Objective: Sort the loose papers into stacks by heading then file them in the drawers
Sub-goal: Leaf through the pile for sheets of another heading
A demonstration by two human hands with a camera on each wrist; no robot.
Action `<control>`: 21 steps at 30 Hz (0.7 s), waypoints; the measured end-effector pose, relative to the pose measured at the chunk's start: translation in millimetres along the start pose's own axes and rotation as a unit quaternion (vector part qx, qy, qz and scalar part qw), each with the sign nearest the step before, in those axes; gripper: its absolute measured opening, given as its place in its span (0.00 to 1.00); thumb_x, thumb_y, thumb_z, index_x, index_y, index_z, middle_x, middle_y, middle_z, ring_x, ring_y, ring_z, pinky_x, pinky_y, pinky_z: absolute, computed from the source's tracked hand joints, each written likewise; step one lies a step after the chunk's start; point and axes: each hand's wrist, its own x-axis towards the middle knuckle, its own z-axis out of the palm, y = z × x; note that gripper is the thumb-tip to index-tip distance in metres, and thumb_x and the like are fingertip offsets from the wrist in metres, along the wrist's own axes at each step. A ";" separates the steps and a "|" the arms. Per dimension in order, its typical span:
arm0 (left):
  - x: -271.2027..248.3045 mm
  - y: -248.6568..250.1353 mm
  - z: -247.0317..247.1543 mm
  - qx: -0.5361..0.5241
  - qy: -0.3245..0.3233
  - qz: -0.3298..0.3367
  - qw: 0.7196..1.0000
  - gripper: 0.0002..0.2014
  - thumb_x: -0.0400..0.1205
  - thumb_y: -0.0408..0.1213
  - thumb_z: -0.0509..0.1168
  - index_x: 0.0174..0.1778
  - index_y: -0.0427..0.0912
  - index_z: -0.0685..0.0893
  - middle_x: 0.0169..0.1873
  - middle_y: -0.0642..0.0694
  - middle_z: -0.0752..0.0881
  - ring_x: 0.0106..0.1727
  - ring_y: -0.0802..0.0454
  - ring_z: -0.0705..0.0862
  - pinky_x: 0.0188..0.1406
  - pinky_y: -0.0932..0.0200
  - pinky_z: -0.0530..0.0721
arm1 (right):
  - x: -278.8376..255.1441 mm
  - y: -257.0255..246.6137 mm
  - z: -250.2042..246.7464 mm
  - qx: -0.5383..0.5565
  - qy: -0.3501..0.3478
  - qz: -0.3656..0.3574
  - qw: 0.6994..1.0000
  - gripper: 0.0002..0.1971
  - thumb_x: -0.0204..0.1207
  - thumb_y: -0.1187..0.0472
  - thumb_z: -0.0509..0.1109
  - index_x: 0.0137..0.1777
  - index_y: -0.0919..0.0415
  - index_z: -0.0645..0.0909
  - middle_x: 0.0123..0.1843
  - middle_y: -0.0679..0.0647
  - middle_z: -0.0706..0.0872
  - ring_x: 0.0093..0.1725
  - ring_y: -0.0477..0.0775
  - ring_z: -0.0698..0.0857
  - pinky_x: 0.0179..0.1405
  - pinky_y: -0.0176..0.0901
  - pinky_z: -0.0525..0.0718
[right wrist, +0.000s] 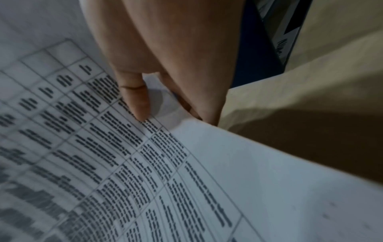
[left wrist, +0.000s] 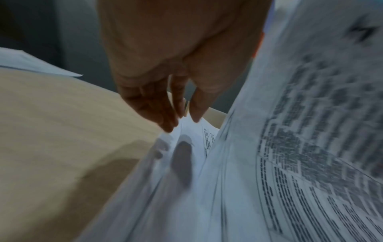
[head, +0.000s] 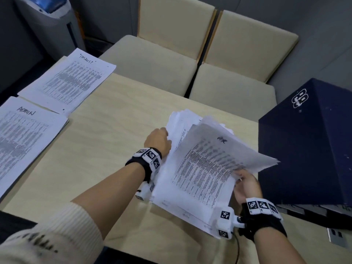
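A loose pile of printed papers (head: 190,189) lies on the wooden table (head: 114,115), right of centre. My right hand (head: 240,176) pinches the right edge of the top sheets (head: 215,155) and holds them lifted; the thumb (right wrist: 136,101) lies on the print with the fingers underneath. My left hand (head: 165,138) is at the pile's left edge, its straight fingertips (left wrist: 170,121) touching the lower sheets (left wrist: 186,147). Two sorted stacks lie at the left: one headed ADMIN (head: 24,134), and another (head: 70,82) with a handwritten heading behind it. A dark blue drawer unit (head: 308,140) stands at the right.
Two cream chairs (head: 152,60) (head: 238,82) are pushed against the table's far side. A grey machine (head: 49,16) stands on the floor at the back left. Bare tabletop lies between the sorted stacks and the loose pile.
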 end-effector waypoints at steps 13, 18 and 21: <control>5.9 10.0 -17.2 0.322 -0.067 0.138 0.934 0.23 0.91 0.50 0.50 0.43 0.40 0.83 0.44 0.39 0.87 0.41 0.39 0.85 0.40 0.53 0.81 | 16.5 -9.0 9.6 0.010 -0.048 0.026 0.998 0.13 0.75 0.76 0.56 0.48 0.63 0.79 0.44 0.58 0.86 0.37 0.55 0.89 0.45 0.48 0.82; 3.4 5.9 -20.1 0.193 -0.061 0.214 0.955 0.19 0.91 0.48 0.52 0.40 0.42 0.78 0.30 0.45 0.79 0.31 0.44 0.78 0.33 0.55 0.75 | 16.4 -13.9 15.8 0.051 -0.078 0.033 0.995 0.17 0.74 0.76 0.53 0.51 0.63 0.80 0.42 0.56 0.89 0.38 0.56 0.90 0.47 0.49 0.81; -1.1 5.6 -14.1 0.049 -0.098 0.246 0.963 0.08 0.85 0.32 0.61 0.40 0.38 0.81 0.33 0.43 0.85 0.35 0.43 0.81 0.33 0.53 0.76 | 17.7 -16.8 16.7 0.020 -0.029 0.019 0.999 0.11 0.73 0.77 0.55 0.40 0.66 0.78 0.33 0.56 0.86 0.32 0.56 0.86 0.37 0.44 0.82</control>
